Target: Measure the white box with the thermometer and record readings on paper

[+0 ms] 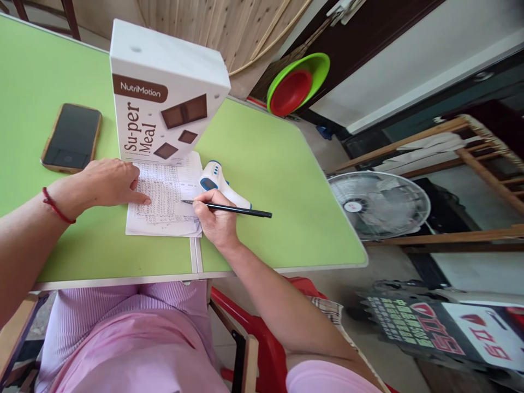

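Observation:
A sheaf of handwritten paper (164,191) lies on the green table (278,180). Closed around a black pen (245,210), my right hand (216,218) rests at the paper's right side, with the pen's tip touching or just over the writing. My left hand (112,183) lies on the paper's left edge, thumb apart from the bent fingers, holding nothing. Behind the paper stands a white "Super Meal" box (164,103), its base at the top of the sheets. A white and blue infrared thermometer (223,185) lies just beyond my right hand.
A phone (73,137) in a brown-edged case lies left of the box. Right of the table are a fan (380,204) and a wooden rack (450,234). Green (319,68) and red basins (290,93) stand behind it. A red plastic chair (266,338) is beneath my right arm.

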The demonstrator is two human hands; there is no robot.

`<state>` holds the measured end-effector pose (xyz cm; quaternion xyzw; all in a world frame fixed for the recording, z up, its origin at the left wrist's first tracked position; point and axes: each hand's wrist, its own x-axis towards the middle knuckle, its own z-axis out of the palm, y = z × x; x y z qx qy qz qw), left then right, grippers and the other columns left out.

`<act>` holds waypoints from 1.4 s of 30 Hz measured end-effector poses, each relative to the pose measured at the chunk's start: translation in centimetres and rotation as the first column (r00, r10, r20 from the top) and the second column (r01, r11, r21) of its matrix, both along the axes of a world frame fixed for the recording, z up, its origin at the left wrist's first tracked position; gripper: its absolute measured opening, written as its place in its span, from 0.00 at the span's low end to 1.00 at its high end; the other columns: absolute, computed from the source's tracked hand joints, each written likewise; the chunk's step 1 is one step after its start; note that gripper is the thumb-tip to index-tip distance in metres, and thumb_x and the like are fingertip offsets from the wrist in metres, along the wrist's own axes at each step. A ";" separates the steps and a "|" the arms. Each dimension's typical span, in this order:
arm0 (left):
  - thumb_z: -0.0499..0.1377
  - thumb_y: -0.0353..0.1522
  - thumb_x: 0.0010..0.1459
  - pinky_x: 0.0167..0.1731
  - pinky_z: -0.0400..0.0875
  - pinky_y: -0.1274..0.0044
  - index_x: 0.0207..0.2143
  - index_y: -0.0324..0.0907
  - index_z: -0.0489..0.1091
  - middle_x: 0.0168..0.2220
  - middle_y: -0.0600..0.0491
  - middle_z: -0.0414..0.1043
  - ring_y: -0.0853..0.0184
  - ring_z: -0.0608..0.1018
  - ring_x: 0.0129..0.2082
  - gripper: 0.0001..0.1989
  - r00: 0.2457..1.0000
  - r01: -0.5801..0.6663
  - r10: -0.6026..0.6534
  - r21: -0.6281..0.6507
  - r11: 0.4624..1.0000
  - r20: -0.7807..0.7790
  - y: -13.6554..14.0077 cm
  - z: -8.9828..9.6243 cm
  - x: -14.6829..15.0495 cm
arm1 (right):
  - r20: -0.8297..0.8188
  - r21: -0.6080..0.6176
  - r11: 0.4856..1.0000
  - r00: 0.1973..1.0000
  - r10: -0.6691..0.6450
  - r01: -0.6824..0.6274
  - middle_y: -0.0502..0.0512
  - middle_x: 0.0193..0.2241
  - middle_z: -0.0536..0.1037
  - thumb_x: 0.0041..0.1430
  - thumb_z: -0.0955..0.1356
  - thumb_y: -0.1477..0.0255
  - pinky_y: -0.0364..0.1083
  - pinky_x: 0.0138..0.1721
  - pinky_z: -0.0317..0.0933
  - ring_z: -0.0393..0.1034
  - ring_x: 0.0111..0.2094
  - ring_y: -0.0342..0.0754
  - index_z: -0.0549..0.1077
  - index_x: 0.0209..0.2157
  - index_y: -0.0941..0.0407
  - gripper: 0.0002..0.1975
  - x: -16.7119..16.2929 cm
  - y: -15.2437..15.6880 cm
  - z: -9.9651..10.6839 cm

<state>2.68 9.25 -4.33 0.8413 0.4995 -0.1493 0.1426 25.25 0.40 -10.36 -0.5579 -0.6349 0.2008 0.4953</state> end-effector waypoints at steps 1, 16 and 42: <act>0.58 0.56 0.54 0.28 0.59 0.72 0.37 0.42 0.72 0.28 0.47 0.71 0.56 0.75 0.29 0.26 1.000 0.002 -0.002 0.001 1.000 -0.002 0.0 0.0 0.0 | 0.003 -0.001 1.000 1.000 0.004 -0.004 0.45 0.18 0.67 0.52 0.65 0.68 0.42 0.23 0.58 0.57 0.19 0.40 0.68 0.25 0.54 0.06 0.0 0.0 0.0; 0.57 0.55 0.54 0.30 0.61 0.71 0.39 0.42 0.73 0.31 0.46 0.73 0.53 0.76 0.33 0.26 1.000 -0.002 0.002 -0.005 1.000 0.001 -0.2 0.2 0.1 | -0.019 -0.014 0.999 0.999 0.030 -0.030 0.46 0.19 0.70 0.52 0.66 0.69 0.43 0.23 0.59 0.60 0.20 0.41 0.68 0.25 0.54 0.04 -0.1 0.1 -0.2; 0.58 0.54 0.55 0.25 0.59 0.72 0.33 0.41 0.69 0.30 0.45 0.74 0.56 0.76 0.28 0.24 0.998 0.025 -0.025 -0.005 1.000 0.063 -0.2 0.4 -0.5 | 0.961 0.142 0.934 0.274 -0.050 -0.327 0.56 0.33 0.78 0.66 0.60 0.82 0.49 0.36 0.52 0.63 0.36 0.50 0.78 0.39 0.57 0.16 3.1 3.2 3.8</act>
